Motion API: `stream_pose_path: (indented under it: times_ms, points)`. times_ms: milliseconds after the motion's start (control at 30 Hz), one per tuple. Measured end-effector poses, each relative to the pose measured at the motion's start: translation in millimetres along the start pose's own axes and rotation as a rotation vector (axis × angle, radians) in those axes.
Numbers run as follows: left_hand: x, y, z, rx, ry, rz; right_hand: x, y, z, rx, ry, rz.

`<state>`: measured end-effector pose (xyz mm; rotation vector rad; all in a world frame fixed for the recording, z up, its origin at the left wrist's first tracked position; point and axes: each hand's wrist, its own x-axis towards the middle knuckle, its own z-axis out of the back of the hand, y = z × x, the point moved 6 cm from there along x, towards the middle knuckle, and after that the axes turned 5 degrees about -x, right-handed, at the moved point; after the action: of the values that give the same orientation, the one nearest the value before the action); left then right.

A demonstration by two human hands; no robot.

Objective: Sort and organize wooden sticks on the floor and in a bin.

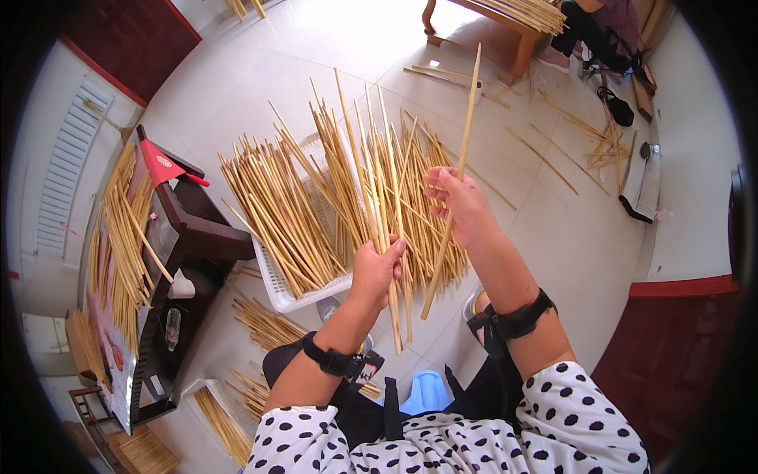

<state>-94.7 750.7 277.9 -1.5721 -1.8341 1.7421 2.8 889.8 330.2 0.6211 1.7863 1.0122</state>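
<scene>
My left hand (377,272) is closed round several long, thin wooden sticks (395,320), which slant up and away from me. To its right, my right hand (462,201) grips a single longer wooden stick (470,110) between thumb and fingers, nearly upright and apart from the left hand's sticks. Beyond and below both hands stands a white plastic basket (288,302), with many sticks (272,209) leaning in its left side. More sticks (448,257) stand in a dense pile at the right; their lower ends are partly hidden.
At left, a dark table (205,225) bears sticks and a red item (162,167). Loose sticks (545,162) and a dustpan (638,182) lie on the floor at right. A person (588,39) sits near a wooden table (505,24). Below me shows a blue stool (426,391).
</scene>
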Motion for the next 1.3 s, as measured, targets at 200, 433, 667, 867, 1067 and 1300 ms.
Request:
stream_pose_path:
  times_ms: [200, 433, 667, 867, 1067, 1300]
  points:
    - [30.3, 41.9, 15.5, 0.154, -0.092, 0.072, 1.5, 6.5, 12.3, 0.053, -0.009, 0.008]
    - [66.5, 43.6, 31.7, 0.154, -0.172, -0.057, -2.9, 14.2, 18.9, 0.103, -0.013, 0.007]
    - [46.0, 6.2, 5.8, 0.010, -0.101, -0.095, -3.2, 16.4, 23.9, 0.133, 0.011, 0.023]
    - [-7.5, -19.3, -36.1, -0.140, 0.199, -0.030, -5.2, 6.8, 11.7, 0.021, 0.162, -0.019]
    - [-33.4, -19.9, -43.8, -0.072, 0.377, -0.019, -10.7, -1.8, -22.5, 0.149, 0.386, -0.076]
    - [-36.6, -22.2, -39.2, -0.073, 0.249, -0.077, -15.7, 2.6, -28.8, 0.201, 0.466, -0.058]
